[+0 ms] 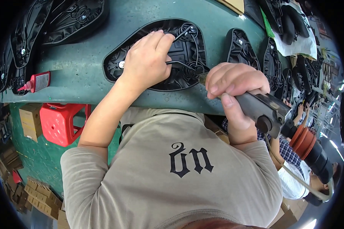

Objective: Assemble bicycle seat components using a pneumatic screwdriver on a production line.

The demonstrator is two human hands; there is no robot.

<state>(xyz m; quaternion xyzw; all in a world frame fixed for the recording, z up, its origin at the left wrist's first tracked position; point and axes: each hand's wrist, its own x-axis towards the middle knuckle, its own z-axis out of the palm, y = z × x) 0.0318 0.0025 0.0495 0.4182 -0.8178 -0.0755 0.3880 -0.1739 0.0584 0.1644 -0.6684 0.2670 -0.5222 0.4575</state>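
An upside-down black bicycle saddle (114,68) lies in front of me on the green worktable, its wrinkled cover edge and inner shell facing up. Coiled springs (188,32) and bent black wire rails (195,47) sit at its wide right end. My left hand (149,57) rests over the middle of the saddle, fingers curled round the rails; its grip is partly hidden. In my right hand (237,82) is a dark hand-held power tool (262,110) with an orange ribbed collar. The tool's tip meets the saddle near the lower coil, by a bolt; my fingers cover part of it.
More upturned saddles (76,19) lie at the left and others (241,45) at the right of the worktable (137,11). A red bottle (40,81) lies near the front edge. Below stand a red stool (61,124) and cartons (30,120). Another person (294,179) is at the right.
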